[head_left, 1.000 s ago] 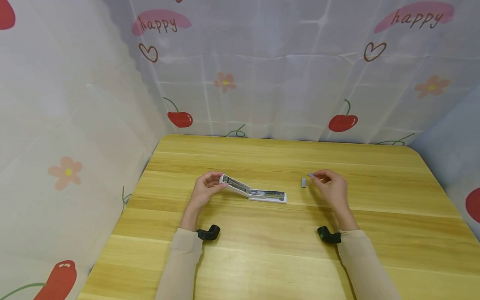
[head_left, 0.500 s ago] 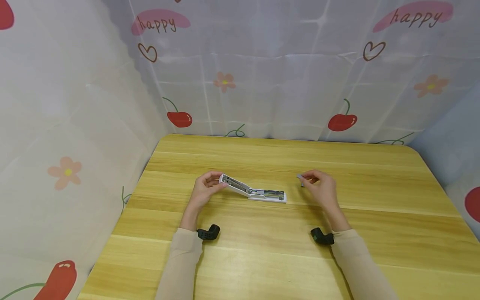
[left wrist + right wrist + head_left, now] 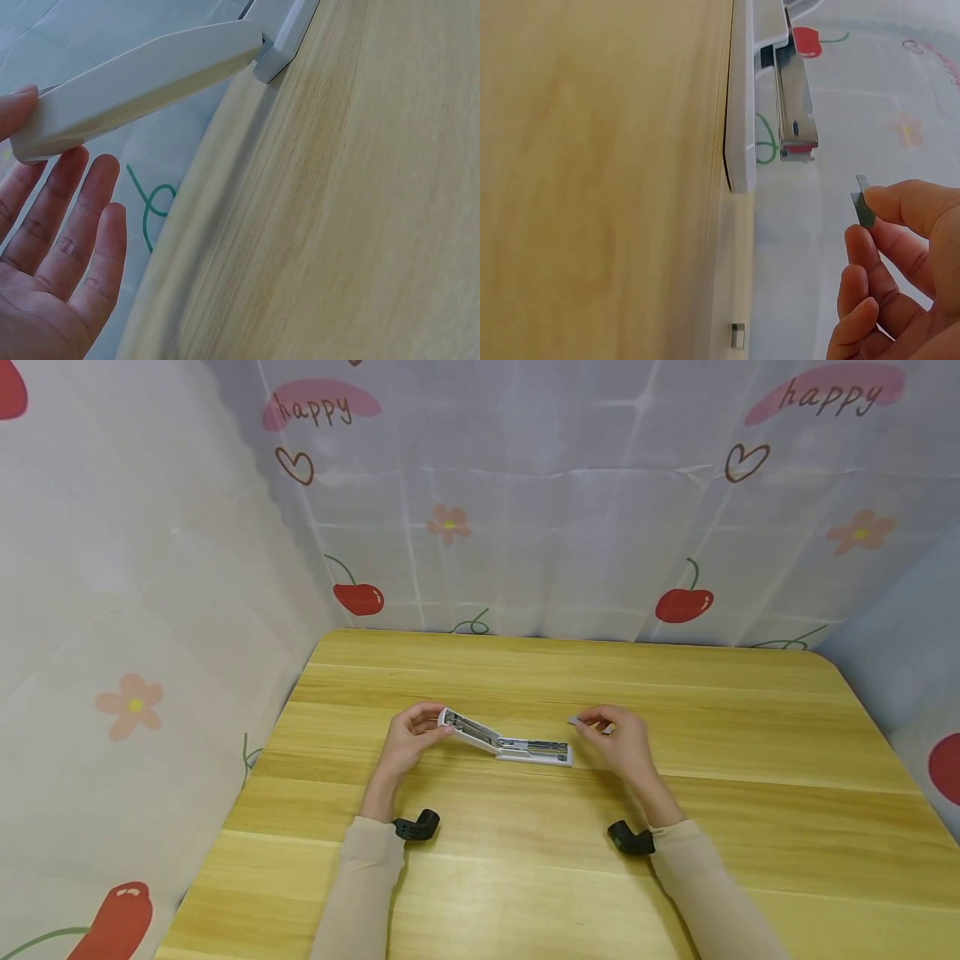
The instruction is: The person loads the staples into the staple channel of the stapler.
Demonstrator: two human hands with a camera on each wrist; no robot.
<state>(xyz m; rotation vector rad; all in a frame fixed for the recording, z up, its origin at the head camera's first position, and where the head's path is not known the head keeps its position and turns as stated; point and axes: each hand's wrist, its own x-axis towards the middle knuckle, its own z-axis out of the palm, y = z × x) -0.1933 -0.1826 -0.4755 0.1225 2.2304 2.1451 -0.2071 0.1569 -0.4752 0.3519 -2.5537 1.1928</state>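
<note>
A white stapler (image 3: 536, 760), folded wide at its hinge, has its base flat on the table and its metal staple channel (image 3: 796, 94) exposed. My left hand (image 3: 408, 742) pinches the end of the raised top arm (image 3: 142, 79) between thumb and fingers. To the right of the base, my right hand (image 3: 624, 745) pinches a small grey strip of staples (image 3: 864, 204) between thumb and fingertips, held above the table and apart from the channel. A second staple strip (image 3: 738, 336) lies on the table, mostly hidden behind the right hand in the head view.
The wooden table (image 3: 510, 868) runs back to a printed curtain (image 3: 525, 552) at its far edge. More printed cloth (image 3: 135, 610) hangs at the left side. Black wrist cameras (image 3: 417, 825) sit on both forearms.
My right hand has moved left with the pinched staple strip, passing over the strip on the table toward the stapler's front end. The left hand and the stapler have stayed in place.
</note>
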